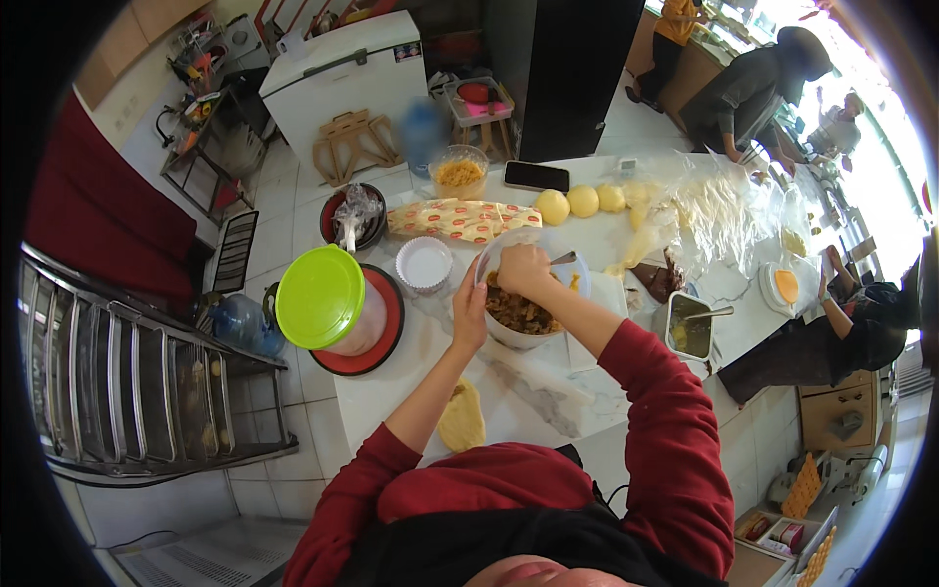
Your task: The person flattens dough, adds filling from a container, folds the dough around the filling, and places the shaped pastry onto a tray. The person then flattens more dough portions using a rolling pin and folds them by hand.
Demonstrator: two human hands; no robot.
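Observation:
A white plastic bowl (523, 340) of brown, chopped filling (516, 311) stands on the marble table before me. My left hand (472, 311) grips its left side, fingers against the outer wall and thumb near the rim. Inside the bowl my right hand (525, 270) is closed in a fist round a metal spoon (564, 258); the handle's end sticks out to the right, while the rest is hidden. Close to the table's front edge, below my left forearm, lies a flattened piece of pale dough (462, 419). White paper baking cups (424, 264) sit left of the bowl.
Left stands a tub with a green lid (321, 296). Behind the bowl are a wrapped package (465, 220), a phone (536, 176), round dough balls (583, 202) and plastic sheeting (714, 210). A metal container (690, 328) with a spoon stands right. Another person (831, 333) works at the right side.

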